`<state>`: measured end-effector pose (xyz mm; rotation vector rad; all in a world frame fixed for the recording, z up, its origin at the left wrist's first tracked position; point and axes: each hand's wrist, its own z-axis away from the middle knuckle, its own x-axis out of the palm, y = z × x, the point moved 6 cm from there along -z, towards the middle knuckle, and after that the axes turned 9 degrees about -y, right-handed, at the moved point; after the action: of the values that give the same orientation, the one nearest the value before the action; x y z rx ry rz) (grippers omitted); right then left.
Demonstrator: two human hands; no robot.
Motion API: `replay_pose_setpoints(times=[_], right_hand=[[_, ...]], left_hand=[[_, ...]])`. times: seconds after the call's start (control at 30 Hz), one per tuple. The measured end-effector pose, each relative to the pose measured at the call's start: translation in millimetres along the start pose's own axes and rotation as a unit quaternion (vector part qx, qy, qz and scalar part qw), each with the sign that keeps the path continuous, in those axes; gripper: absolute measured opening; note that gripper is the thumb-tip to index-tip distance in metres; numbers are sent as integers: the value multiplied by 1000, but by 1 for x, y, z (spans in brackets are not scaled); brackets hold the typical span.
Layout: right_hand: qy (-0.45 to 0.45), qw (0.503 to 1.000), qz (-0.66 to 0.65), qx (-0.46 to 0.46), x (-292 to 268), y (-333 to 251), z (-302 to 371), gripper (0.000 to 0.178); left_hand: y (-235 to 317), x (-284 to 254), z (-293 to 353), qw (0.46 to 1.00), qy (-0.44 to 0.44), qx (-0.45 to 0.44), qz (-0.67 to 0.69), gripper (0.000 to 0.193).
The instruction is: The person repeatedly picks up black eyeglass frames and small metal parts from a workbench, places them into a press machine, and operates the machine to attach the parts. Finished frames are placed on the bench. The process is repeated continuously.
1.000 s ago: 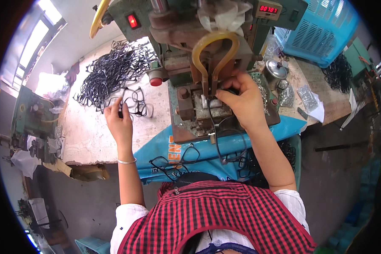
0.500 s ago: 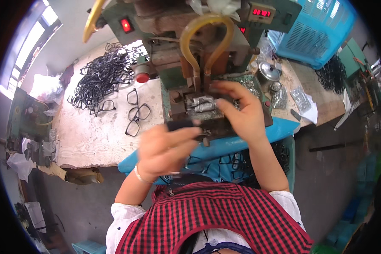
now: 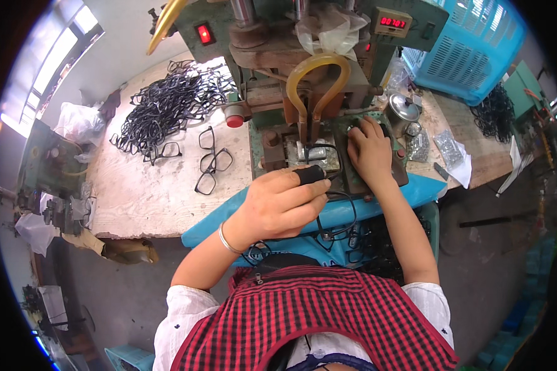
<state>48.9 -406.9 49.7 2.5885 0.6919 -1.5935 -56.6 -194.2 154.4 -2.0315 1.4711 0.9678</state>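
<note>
The left hand is before the green press, its fingers bent together and pinched around a black eyeglass frame. One rim of this frame hangs below the fingers, over the blue plastic sheet, while a thin dark part reaches up toward the metal fixture of the press. A black finger sleeve covers one finger, and a silver bracelet circles the wrist.

The right hand is at the right side of the press, palm down with loosely curled fingers; whether it has hold of anything, I cannot tell.

A yellow tube loops above the fixture. To the left, a heap of black eyeglass frames covers part of the table, with loose frames lying nearer the press. On the right stand a lidded metal pot and a blue crate.
</note>
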Motion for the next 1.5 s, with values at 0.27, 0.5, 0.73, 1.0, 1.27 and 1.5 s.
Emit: replay_pose_setpoints(times=[0.27, 0.5, 0.73, 1.0, 1.27, 1.5], right_hand=[[149, 841, -440, 276, -15, 62, 60, 8], [175, 716, -627, 252, 25, 54, 35, 11], [103, 845, -446, 277, 2, 37, 31, 14], [43, 842, -484, 234, -17, 35, 45, 12], [90, 780, -581, 212, 6, 18, 17, 15], [-8, 836, -544, 70, -53, -66, -31, 31]], left_hand=[[-24, -73, 117, 896, 145, -342, -245, 15], [-125, -94, 179, 845, 57, -483, -224, 8], [-177, 23, 237, 799, -110, -542, -237, 28], [-171, -36, 263, 761, 184, -621, -41, 16], [-124, -29, 186, 745, 355, -505, 253, 12], [-38, -96, 30, 832, 341, -148, 412, 11]])
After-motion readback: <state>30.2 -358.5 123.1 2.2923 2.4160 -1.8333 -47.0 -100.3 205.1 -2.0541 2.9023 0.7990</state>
